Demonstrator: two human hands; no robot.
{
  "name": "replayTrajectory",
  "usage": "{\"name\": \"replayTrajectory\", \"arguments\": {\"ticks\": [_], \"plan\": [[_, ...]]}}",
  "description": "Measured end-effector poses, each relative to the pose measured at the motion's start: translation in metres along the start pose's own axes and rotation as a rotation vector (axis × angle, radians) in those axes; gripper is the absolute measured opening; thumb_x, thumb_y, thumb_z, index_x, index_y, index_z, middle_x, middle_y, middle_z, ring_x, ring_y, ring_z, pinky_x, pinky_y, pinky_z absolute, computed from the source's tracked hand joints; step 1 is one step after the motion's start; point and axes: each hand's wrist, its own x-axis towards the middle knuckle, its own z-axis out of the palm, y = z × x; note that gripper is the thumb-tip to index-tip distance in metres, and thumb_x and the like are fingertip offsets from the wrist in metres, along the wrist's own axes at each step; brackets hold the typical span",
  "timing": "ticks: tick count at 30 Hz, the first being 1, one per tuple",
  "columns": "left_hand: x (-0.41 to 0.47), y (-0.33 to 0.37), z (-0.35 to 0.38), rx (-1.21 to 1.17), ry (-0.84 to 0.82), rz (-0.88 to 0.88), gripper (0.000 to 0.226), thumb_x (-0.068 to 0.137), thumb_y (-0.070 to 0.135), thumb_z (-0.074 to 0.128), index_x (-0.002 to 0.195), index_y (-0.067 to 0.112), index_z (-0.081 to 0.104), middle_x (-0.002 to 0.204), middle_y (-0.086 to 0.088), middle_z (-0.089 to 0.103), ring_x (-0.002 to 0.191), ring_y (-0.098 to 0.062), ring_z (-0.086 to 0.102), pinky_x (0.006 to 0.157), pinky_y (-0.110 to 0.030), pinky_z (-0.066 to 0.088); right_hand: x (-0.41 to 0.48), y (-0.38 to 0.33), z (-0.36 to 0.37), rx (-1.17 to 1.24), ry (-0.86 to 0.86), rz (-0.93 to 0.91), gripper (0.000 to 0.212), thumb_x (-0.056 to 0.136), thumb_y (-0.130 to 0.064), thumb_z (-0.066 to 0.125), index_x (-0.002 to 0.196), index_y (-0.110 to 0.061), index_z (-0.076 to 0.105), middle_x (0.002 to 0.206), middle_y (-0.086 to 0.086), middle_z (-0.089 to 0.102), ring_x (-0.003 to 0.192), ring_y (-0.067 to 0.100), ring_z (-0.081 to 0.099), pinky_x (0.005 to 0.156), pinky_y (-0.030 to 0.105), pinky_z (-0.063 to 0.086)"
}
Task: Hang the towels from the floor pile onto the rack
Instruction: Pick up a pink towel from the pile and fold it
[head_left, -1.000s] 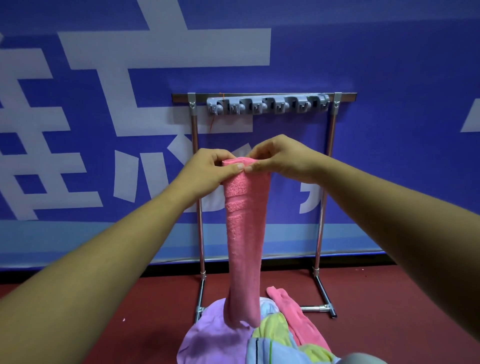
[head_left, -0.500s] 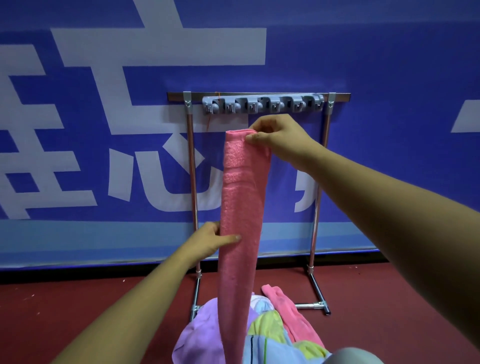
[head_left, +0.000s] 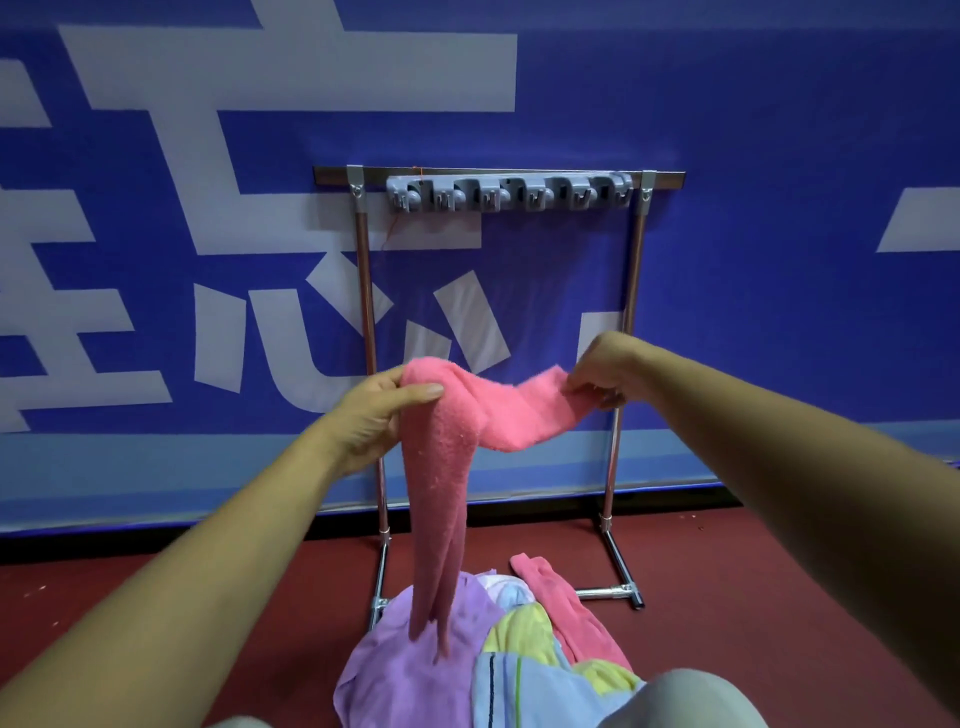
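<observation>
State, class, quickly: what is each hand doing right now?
Left hand: grips the pink towel near its middle.
Right hand: pinches one end of the same towel.

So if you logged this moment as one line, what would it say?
left hand: grips pink towel | right hand: pinches its end | rack: no towel hung | pile: beneath towel's hanging end | phase: lifted, not yet hung

Both hands, left (head_left: 371, 415) and right (head_left: 605, 371), pinch a pink terry towel (head_left: 457, 431) before the metal rack (head_left: 498, 179). Its tail hangs onto the floor pile of coloured towels (head_left: 467, 660).
</observation>
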Motion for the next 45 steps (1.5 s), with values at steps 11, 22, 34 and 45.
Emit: {"name": "replayTrajectory", "arguments": {"ticks": [11,22,34,45], "plan": [[0.015,0.036,0.019,0.200,-0.157,-0.158,0.035,0.080,0.011,0.072,0.114,0.010,0.070,0.107,-0.012,0.073,0.095,-0.022,0.069,0.083,-0.030,0.056,-0.040,-0.044,0.004,0.422,-0.659,-0.640,0.029,0.099,-0.014,0.058,0.121,0.005,0.062,0.109,0.014,0.067,0.103,0.025,0.063,0.103,0.044,0.046],[-0.008,0.005,-0.021,0.221,-0.137,-0.269,0.068,0.055,0.046,0.092,0.104,0.004,0.070,0.085,-0.014,0.064,0.079,-0.021,0.061,0.074,-0.025,0.052,-0.033,-0.035,-0.019,0.808,-0.282,-0.508,0.011,0.092,-0.011,0.060,0.082,-0.006,0.062,0.068,0.006,0.061,0.060,0.018,0.057,0.060,0.032,0.047],[0.012,0.069,-0.001,0.009,-0.068,-0.095,0.032,0.080,0.022,0.061,0.111,0.015,0.067,0.084,-0.006,0.055,0.072,-0.017,0.054,0.072,-0.033,0.044,-0.021,-0.021,0.007,0.580,-0.590,-0.466,0.006,0.097,-0.017,0.056,0.094,-0.014,0.061,0.090,0.005,0.060,0.076,0.019,0.058,0.072,0.029,0.049],[0.025,0.076,-0.022,0.172,-0.116,-0.166,0.055,0.072,0.030,0.070,0.124,0.014,0.067,0.100,-0.009,0.049,0.080,-0.019,0.048,0.075,-0.030,0.041,-0.026,-0.066,0.015,0.713,-0.781,-0.597,0.025,0.082,-0.024,0.072,0.100,-0.007,0.067,0.093,0.005,0.067,0.086,0.019,0.062,0.086,0.030,0.047]]}}
